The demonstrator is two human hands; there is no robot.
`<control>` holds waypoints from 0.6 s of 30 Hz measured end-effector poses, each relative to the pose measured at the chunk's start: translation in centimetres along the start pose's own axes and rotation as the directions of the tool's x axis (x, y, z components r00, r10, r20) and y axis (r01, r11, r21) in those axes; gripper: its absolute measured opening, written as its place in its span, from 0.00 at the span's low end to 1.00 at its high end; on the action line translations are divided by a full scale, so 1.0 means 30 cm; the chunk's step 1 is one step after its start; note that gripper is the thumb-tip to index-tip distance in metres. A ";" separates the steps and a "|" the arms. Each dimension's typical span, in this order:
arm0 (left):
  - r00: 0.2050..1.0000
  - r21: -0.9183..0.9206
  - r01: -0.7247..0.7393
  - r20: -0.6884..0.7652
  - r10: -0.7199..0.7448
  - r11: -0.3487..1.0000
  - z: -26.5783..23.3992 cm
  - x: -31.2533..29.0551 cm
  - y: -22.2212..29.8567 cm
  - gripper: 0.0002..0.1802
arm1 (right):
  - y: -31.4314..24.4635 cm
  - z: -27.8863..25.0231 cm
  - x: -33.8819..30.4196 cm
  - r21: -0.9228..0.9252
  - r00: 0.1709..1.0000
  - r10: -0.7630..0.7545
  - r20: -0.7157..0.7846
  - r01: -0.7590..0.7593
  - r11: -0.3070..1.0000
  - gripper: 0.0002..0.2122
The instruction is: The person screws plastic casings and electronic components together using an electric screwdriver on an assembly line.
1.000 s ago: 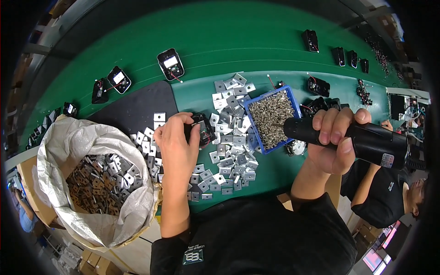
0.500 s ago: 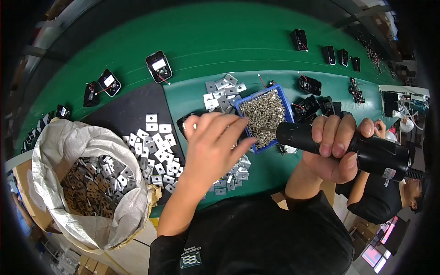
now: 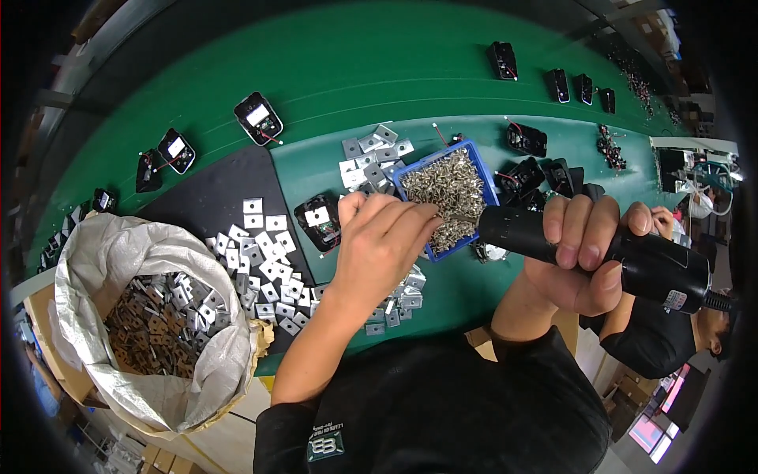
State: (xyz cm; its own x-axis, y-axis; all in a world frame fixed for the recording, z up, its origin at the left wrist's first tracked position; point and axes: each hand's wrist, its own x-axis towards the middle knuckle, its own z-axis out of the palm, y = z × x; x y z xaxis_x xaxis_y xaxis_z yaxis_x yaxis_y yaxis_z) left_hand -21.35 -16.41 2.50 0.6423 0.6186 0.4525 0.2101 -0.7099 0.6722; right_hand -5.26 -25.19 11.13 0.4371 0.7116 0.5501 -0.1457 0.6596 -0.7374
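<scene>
In my right hand (image 3: pixel 580 253) is a black electric screwdriver (image 3: pixel 663 265), gripped round its barrel, its bit pointing left over a blue tray (image 3: pixel 488 170) of small metal screws (image 3: pixel 442 183). My left hand (image 3: pixel 379 245) is raised beside the tray, thumb and fingers pinched together close to the bit's end. Whatever they hold is too small to make out. Just left of that hand, an open black housing (image 3: pixel 317 225) with a metal plate and a green circuit board inside lies on the bench. Square metal plates with holes (image 3: pixel 268 265) are scattered on a black mat (image 3: pixel 257 170).
At the left stands a white woven sack (image 3: pixel 83 316) full of metal plates. More plates (image 3: pixel 371 154) lie beyond the tray. Several black housings (image 3: pixel 258 118) sit along the green belt (image 3: pixel 379 71), others (image 3: pixel 525 141) right of the tray. A co-worker (image 3: pixel 655 332) is at the right.
My left hand's fingers have closed together near the bit, and the hand has shifted slightly right, uncovering the black housing. The screwdriver stays almost in place. The whole view has shifted a little.
</scene>
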 end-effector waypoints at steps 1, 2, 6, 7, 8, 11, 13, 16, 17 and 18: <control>1.000 0.002 -0.001 -0.001 0.001 1.000 -0.004 -0.002 -0.003 0.10 | 0.001 0.000 0.000 -0.004 1.000 -0.001 0.002 0.001 1.000 0.23; 1.000 -0.090 0.002 -0.026 -0.004 0.996 -0.007 -0.002 -0.007 0.10 | 0.001 -0.001 0.000 -0.002 1.000 -0.003 0.003 0.003 1.000 0.23; 0.995 -0.271 -0.027 -0.099 0.000 0.962 -0.019 -0.001 0.000 0.10 | -0.002 0.007 -0.002 0.046 0.998 -0.001 0.055 -0.002 0.999 0.23; 0.995 -0.269 -0.027 -0.101 0.000 0.963 -0.015 0.000 0.006 0.10 | -0.002 0.011 0.000 0.052 0.998 0.003 0.068 -0.007 0.999 0.23; 0.996 -0.299 -0.001 -0.088 -0.026 0.954 -0.008 0.001 0.014 0.09 | -0.002 0.014 -0.001 0.054 0.997 0.003 0.071 -0.007 0.999 0.23; 0.998 -0.287 0.043 -0.024 -0.052 0.957 0.004 0.003 0.015 0.09 | -0.009 0.013 -0.001 0.043 0.996 0.000 0.088 -0.004 0.999 0.23; 0.998 -0.237 0.061 0.027 -0.056 0.970 0.009 -0.002 0.006 0.09 | -0.013 0.004 -0.006 0.060 0.997 -0.016 0.074 0.011 0.998 0.22; 0.997 -0.248 0.014 -0.068 -0.032 0.969 0.008 -0.008 0.001 0.09 | -0.026 0.011 -0.001 0.086 0.996 -0.016 0.085 0.009 0.996 0.21; 0.996 -0.282 -0.023 -0.095 -0.004 0.959 0.003 -0.012 0.000 0.09 | -0.029 0.023 0.002 0.084 0.996 -0.017 0.084 0.010 0.996 0.21; 0.992 -0.313 -0.062 -0.122 0.025 0.948 -0.001 -0.015 0.001 0.09 | -0.031 0.043 0.005 0.133 0.998 -0.018 0.053 0.011 0.991 0.20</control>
State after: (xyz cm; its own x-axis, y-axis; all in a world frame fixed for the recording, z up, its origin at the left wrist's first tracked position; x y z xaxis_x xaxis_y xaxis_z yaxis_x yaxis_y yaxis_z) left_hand -21.66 -16.71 2.33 0.5523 0.6375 0.5371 -0.0715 -0.6057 0.7925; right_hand -6.20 -25.38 12.41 0.3918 0.7116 0.5833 -0.2580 0.6935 -0.6727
